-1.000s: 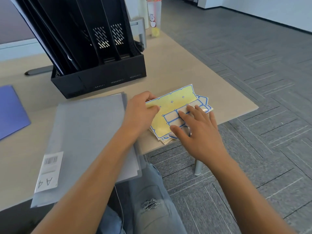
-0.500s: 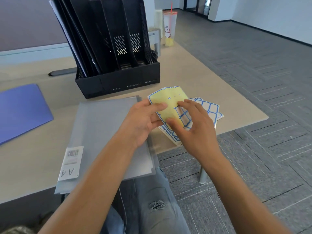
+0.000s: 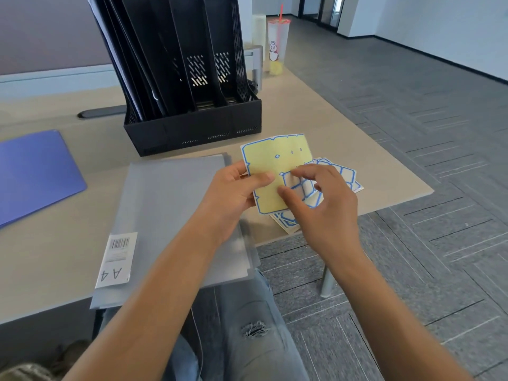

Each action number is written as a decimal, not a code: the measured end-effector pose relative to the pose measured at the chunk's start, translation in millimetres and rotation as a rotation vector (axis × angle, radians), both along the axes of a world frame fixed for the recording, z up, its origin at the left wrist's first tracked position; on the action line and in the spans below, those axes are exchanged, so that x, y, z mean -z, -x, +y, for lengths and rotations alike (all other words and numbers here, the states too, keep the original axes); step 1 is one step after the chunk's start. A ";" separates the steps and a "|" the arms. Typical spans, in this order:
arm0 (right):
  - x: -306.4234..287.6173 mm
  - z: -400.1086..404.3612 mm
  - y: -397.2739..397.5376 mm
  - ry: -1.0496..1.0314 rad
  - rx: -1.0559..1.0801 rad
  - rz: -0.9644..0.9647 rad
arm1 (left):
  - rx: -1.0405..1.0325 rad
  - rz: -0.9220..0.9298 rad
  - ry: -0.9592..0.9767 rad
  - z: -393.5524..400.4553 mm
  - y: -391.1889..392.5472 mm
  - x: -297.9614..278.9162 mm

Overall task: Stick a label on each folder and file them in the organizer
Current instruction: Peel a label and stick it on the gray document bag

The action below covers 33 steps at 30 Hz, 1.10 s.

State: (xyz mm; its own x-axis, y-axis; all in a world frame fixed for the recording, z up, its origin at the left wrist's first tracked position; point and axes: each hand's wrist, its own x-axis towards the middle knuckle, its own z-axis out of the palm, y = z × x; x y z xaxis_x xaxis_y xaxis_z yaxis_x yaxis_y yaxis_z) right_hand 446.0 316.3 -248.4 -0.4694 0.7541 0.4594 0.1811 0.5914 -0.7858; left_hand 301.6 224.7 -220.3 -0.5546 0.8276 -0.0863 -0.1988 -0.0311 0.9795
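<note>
A yellow label sheet [image 3: 275, 166] with blue-edged labels is lifted off the desk; my left hand [image 3: 233, 193] pinches its left edge. My right hand [image 3: 321, 204] has thumb and fingers curled on a white label [image 3: 295, 180] at the sheet's lower right. More label sheets [image 3: 346, 174] lie on the desk underneath. A stack of grey folders [image 3: 170, 210] with an A4 barcode sticker [image 3: 116, 259] lies to the left of my hands. The black organizer [image 3: 192, 127] stands behind, with dark folders in its left slots.
A blue folder [image 3: 35, 171] lies at the far left of the wooden desk [image 3: 330, 127]. A drink cup with a red straw [image 3: 277, 48] stands behind the organizer. The desk edge runs close to the right of the label sheets, with grey floor beyond.
My left hand has lifted the yellow sheet off the pile and turned it more upright. My right hand's fingers went from lying flat on the sheet to curling on a label.
</note>
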 end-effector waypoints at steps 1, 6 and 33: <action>0.2 -0.4 0.2 -0.002 -0.001 0.004 | 0.010 0.004 -0.005 -0.9 -0.8 1.2; -1.8 -5.5 0.3 0.047 -0.031 0.035 | -0.006 -0.022 -0.033 -3.8 -5.6 5.1; -3.8 -3.4 1.6 -0.004 0.001 -0.009 | -0.042 0.440 -0.075 -6.3 -6.4 4.1</action>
State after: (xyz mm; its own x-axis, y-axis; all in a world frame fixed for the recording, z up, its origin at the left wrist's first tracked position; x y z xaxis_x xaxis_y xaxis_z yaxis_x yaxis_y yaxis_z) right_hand 444.4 312.9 -244.6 -0.4727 0.7527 0.4583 0.1883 0.5943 -0.7819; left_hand 308.0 218.3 -224.4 -0.5583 0.7987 0.2245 0.2394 -0.1040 0.9653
